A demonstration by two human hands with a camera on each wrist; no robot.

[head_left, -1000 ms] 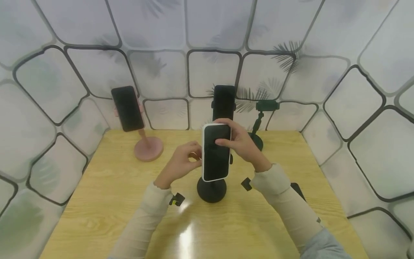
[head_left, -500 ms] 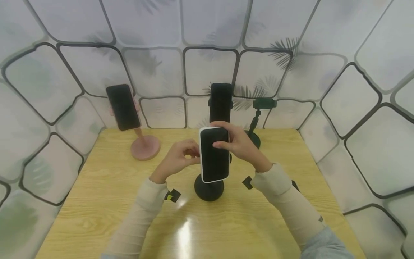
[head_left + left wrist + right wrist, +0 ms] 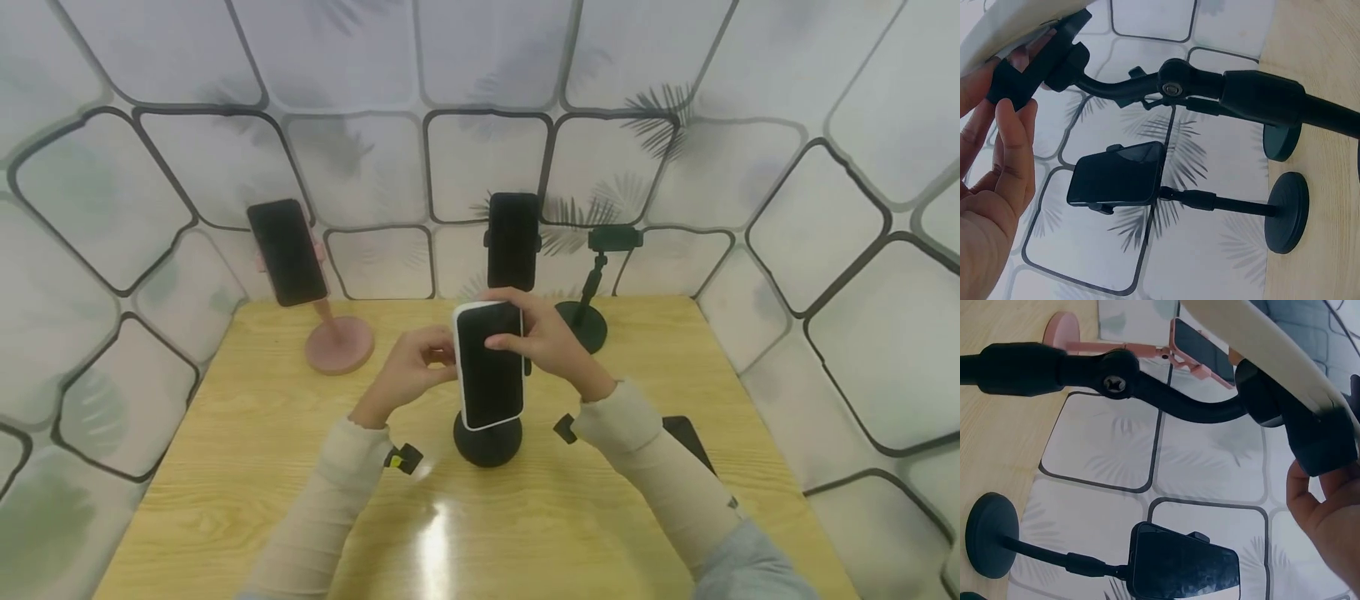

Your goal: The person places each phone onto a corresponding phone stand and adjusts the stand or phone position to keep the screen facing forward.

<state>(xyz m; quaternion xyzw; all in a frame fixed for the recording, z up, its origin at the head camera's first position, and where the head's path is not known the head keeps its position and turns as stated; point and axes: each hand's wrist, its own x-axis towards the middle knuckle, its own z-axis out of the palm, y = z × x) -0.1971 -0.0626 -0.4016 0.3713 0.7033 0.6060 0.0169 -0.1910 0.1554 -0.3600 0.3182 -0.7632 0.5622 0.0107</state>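
Note:
A white-edged phone (image 3: pixel 491 387) stands almost upright, dark screen toward me, in front of a black phone stand whose round base (image 3: pixel 487 447) shows below it. My right hand (image 3: pixel 551 337) grips the phone's upper right, thumb across the screen and fingers behind. From the left, my left hand (image 3: pixel 408 371) pinches the stand's black clamp (image 3: pixel 1025 78) with thumb and fingers, as the left wrist view shows. The right wrist view shows the clamp's other end (image 3: pixel 1322 447) behind the phone, right at my right fingers. A bent black stand arm (image 3: pixel 1191 406) leads to it.
A pink stand (image 3: pixel 339 345) bearing a dark phone (image 3: pixel 288 252) is at the back left. Behind the hands, another stand holds a black phone (image 3: pixel 513 242). A dark green stand (image 3: pixel 591 292) is at the back right; a dark flat object (image 3: pixel 688 442) lies beside my right sleeve.
The white-edged phone has sunk slightly and shifted a little left against the stand, my right hand moving with it. My left hand keeps its place at the clamp.

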